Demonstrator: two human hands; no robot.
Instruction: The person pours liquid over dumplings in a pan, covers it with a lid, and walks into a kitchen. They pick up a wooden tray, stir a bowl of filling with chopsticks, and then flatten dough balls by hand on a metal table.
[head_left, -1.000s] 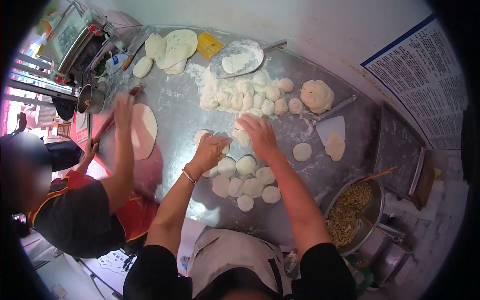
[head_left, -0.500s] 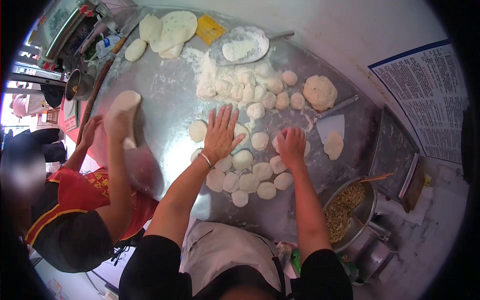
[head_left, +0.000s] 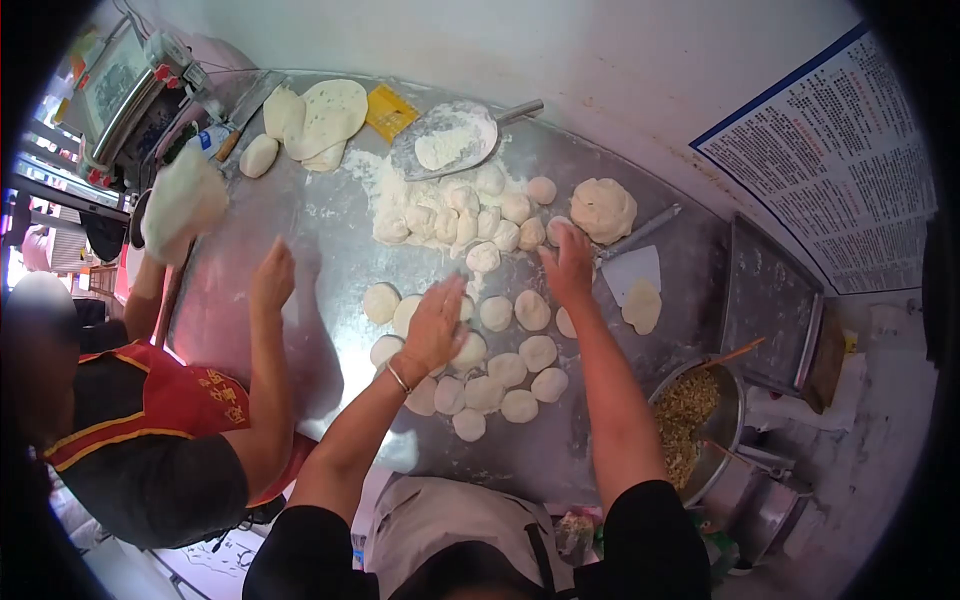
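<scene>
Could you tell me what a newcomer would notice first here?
First, the cluster of flattened dough rounds mid-table, with the left hand spread over them and the right hand at the floured dough balls behind. At the left a co-worker holds a dough sheet up in the air; a bowl of chopped filling sits at the right edge.

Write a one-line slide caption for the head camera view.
Left hand spread over dough rounds, right hand at the floured pile on a steel table; a co-worker holds up a dough sheet.
</scene>
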